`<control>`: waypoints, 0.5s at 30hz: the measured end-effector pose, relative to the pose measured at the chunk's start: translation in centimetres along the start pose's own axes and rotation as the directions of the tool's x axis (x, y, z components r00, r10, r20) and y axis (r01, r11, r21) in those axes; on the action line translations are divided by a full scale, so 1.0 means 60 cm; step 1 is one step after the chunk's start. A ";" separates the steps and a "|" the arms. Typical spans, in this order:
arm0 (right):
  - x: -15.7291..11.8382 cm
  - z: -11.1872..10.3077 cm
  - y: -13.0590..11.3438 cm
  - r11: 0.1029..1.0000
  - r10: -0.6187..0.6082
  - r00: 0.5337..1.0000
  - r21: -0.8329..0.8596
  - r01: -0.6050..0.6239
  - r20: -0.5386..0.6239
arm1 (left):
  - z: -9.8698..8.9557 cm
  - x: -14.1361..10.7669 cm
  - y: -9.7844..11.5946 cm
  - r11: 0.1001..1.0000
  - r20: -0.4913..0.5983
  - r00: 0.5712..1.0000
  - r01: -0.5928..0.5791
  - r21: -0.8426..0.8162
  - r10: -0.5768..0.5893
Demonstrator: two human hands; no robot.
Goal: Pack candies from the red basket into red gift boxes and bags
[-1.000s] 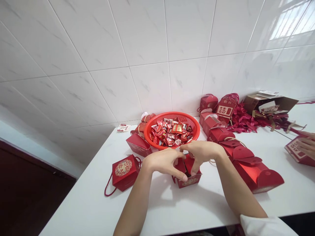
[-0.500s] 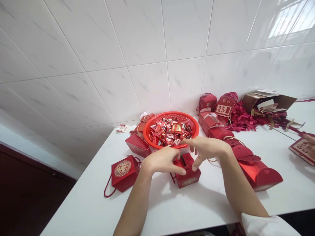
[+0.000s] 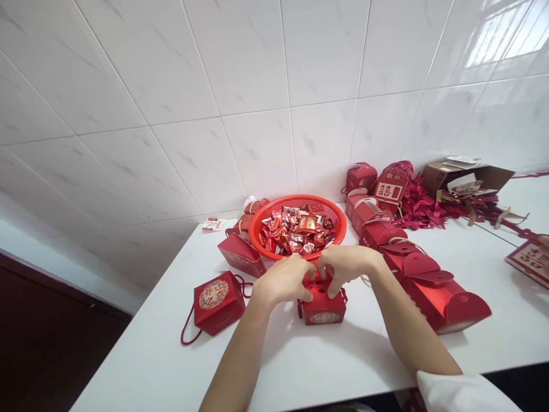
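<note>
The left hand [image 3: 281, 280] and right hand [image 3: 348, 266] clamped their fingers [image 3: 331, 290] on a small red box [image 3: 323, 312]. A basket of sweets [image 3: 297, 232] stood just behind.

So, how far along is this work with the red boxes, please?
Done: a closed red cardboard gift box with red cord sits at left. In hand: left hand and right hand press the top of a small red cardboard box. Remaining: wrapped sweets fill the round red plastic basket.
</note>
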State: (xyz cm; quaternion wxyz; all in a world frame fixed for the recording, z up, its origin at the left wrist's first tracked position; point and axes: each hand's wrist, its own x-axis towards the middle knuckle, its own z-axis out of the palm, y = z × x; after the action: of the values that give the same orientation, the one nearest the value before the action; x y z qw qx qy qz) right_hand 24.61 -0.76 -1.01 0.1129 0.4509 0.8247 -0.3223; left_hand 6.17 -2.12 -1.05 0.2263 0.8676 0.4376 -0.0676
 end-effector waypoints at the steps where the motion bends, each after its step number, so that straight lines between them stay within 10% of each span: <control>1: -0.001 -0.001 0.004 1.000 -0.003 1.000 0.013 0.004 -0.016 | -0.001 0.000 0.001 1.000 0.000 1.000 0.006 -0.002 -0.006; 15: 0.007 -0.004 0.056 0.950 -0.019 0.999 0.312 0.007 0.036 | 0.003 -0.003 0.024 0.990 -0.089 0.986 0.140 0.002 -0.140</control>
State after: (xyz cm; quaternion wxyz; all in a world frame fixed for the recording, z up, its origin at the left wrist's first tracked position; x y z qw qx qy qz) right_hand 27.16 0.98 -2.47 0.0537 0.4513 0.7640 -0.4580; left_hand 7.24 -3.08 -0.69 0.1978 0.8378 0.5067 -0.0467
